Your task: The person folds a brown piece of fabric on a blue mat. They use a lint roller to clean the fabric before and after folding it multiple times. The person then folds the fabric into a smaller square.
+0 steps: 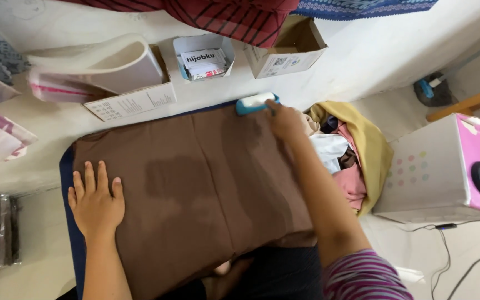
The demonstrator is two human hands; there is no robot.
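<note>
A brown cloth (pixel 195 183) lies spread flat over a dark blue mat (pixel 68 166) on the floor. My left hand (pixel 95 200) rests flat on the cloth's near left part, fingers apart, holding nothing. My right hand (pixel 285 119) reaches to the cloth's far right corner and grips a small blue and white iron (pixel 254 103) that sits at the cloth's far edge. Darker patches show on the middle of the cloth.
A heap of mixed clothes (pixel 351 155) lies right of the cloth. A white and pink box (pixel 445 166) with a black knob stands further right, cables below it. Open cardboard boxes (pixel 287 47) and a white folded item (pixel 101 66) line the far side.
</note>
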